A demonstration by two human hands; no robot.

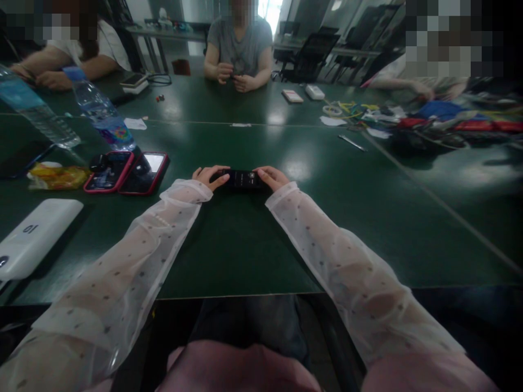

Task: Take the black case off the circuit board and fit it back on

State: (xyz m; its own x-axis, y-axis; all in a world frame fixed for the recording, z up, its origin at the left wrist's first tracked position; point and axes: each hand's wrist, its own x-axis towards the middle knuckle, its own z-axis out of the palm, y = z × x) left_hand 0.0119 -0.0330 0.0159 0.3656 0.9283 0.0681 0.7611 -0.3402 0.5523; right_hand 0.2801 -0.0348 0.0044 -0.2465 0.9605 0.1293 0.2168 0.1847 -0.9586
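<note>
A dark smartphone (243, 179), held sideways with its screen toward me, is between my two hands just above or on the green table. My left hand (211, 176) grips its left end, thumb resting over the front. At the other end, my right hand (273, 177) holds the phone with its thumb near the upper corner of the screen. White icons and text show on the black display. My fingers behind the phone are mostly hidden. Sheer white sleeves with dark dots cover both forearms.
Left of my hands lie two pink-rimmed phones (145, 173), a yellow snack packet (57, 177) and a white power bank (38, 234). Water bottles (102, 117) stand behind them. Cables and tools (441, 125) are piled at right, near a metal pen-like rod (352, 143). Several people sit around the table.
</note>
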